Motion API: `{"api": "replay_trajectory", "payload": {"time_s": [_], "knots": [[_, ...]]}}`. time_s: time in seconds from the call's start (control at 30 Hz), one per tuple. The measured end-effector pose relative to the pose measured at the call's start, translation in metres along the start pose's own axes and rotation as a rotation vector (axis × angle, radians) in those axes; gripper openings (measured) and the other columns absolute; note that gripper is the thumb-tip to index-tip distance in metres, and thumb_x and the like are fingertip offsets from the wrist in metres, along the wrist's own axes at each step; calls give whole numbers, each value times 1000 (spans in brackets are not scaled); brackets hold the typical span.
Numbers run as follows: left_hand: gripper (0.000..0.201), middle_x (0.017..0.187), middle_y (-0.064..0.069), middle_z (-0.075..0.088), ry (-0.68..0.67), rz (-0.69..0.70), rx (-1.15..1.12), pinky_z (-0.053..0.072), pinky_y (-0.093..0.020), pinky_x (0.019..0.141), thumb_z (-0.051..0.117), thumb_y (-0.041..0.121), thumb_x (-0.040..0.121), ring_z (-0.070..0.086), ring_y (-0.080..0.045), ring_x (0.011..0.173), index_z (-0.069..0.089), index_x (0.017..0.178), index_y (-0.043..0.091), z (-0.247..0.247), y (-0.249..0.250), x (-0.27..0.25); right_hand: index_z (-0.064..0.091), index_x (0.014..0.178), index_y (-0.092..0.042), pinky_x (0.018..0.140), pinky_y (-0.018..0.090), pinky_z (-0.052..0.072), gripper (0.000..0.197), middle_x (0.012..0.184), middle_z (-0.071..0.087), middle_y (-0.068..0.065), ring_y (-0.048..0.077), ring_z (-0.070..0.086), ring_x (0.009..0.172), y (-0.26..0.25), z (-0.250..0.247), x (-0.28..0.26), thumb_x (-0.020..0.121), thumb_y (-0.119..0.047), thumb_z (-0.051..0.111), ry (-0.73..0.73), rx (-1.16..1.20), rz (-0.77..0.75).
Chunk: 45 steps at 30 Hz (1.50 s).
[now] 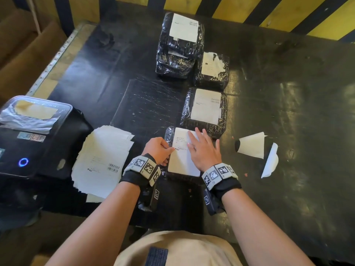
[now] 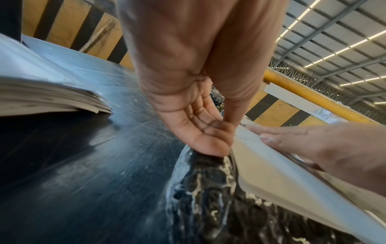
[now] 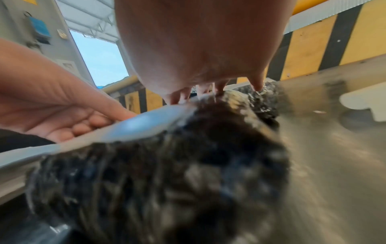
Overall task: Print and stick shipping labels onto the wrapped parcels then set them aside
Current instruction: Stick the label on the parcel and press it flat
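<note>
The right hand (image 1: 204, 150) lies flat, fingers straight, pressing the white label (image 1: 182, 156) onto the nearest black-wrapped parcel (image 1: 170, 136). The left hand (image 1: 159, 149) pinches the label's left edge between thumb and curled fingers. The parcel sits on the dark surface (image 1: 288, 112), labelled parcels (image 1: 205, 110) just beyond it, a paper stack (image 1: 101, 160) and printer (image 1: 36, 137) to its left.

White label (image 1: 181, 160) on black speckled parcel (image 1: 169, 135); dark table (image 1: 288, 112); yellow-and-black striped barrier (image 1: 249, 10).
</note>
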State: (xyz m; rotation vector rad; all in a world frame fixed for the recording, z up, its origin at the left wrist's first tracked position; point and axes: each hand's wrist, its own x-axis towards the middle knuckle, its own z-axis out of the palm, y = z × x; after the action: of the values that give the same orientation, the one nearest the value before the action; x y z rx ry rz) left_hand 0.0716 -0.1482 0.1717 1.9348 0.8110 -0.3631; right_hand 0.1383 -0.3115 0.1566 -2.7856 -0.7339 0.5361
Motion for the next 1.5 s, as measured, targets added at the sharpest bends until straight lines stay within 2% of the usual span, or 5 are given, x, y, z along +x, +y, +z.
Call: {"api": "replay_trajectory", "payload": {"time_s": [0.47, 0.67, 0.87, 1.23, 1.5], "knots": [[24, 94, -2, 59, 2, 153, 133, 51, -26, 73, 69, 24, 86, 52, -7, 69, 51, 103, 19, 1, -20, -11, -5, 151, -43, 120, 52, 4, 80, 158, -24, -10, 17, -12, 149, 20, 26, -44, 90, -67, 41, -44, 300, 101], [47, 113, -5, 55, -72, 182, 239, 48, -23, 75, 71, 24, 85, 60, -23, 95, 43, 122, 17, -3, -17, -18, 2, 153, -38, 117, 44, 17, 102, 161, -7, -12, 16, 6, 148, 33, 25, -58, 78, -57, 69, -55, 560, 131], [65, 138, -10, 37, 54, 123, 121, 48, -37, 96, 63, 39, 89, 52, -25, 117, 32, 141, 17, 7, 8, 2, 16, 153, -23, 113, 39, 26, 69, 159, 18, 5, 24, 28, 143, 8, 3, -25, 97, -47, 48, 118, 868, 429], [67, 120, -7, 52, 129, -23, 57, 52, -31, 73, 70, 51, 79, 59, -18, 94, 43, 127, 12, 22, 22, 49, 25, 138, -14, 90, 26, 34, 74, 144, 35, 6, 16, 42, 108, 8, 2, 25, 86, -47, 65, 108, 931, 569], [79, 135, -9, 43, 120, -68, 112, 50, -47, 94, 64, 61, 77, 51, -26, 117, 34, 135, 16, 30, 22, 48, 22, 141, -18, 93, 32, 37, 73, 149, 29, 4, 22, 45, 118, 8, 6, 27, 88, -53, 58, 86, 921, 590]]}}
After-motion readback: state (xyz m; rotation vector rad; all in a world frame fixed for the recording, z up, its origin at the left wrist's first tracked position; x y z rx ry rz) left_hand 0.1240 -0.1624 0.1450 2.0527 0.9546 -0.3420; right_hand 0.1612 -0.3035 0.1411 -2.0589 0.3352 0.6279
